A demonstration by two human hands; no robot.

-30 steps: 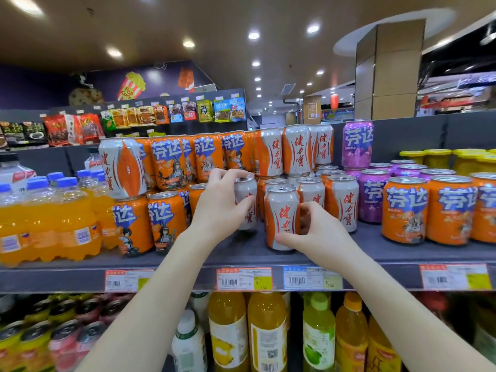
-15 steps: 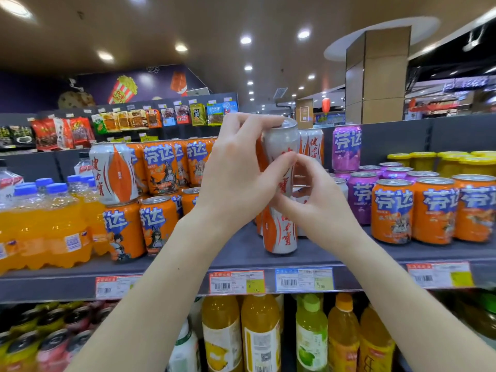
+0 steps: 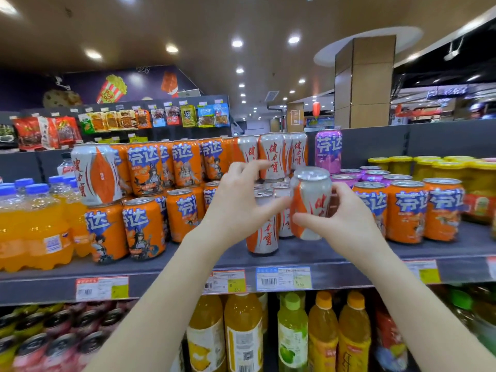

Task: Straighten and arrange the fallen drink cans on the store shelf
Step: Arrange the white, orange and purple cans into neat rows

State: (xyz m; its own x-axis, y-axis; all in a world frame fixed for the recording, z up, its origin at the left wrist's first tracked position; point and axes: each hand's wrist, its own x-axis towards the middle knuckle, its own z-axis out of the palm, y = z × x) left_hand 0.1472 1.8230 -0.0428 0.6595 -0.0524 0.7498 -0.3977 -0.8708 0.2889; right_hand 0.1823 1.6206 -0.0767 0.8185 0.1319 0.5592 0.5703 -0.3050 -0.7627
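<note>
Right hand (image 3: 346, 221) grips a white-orange can (image 3: 312, 202); left hand (image 3: 239, 208) beside it, fingers loosely spread

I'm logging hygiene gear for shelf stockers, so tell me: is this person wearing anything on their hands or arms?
Nothing that shows. The left hand and right hand are bare: no gloves, rings or watch in view. The left forearm and right forearm are uncovered as far as the picture shows them, with no sleeve visible.
</note>
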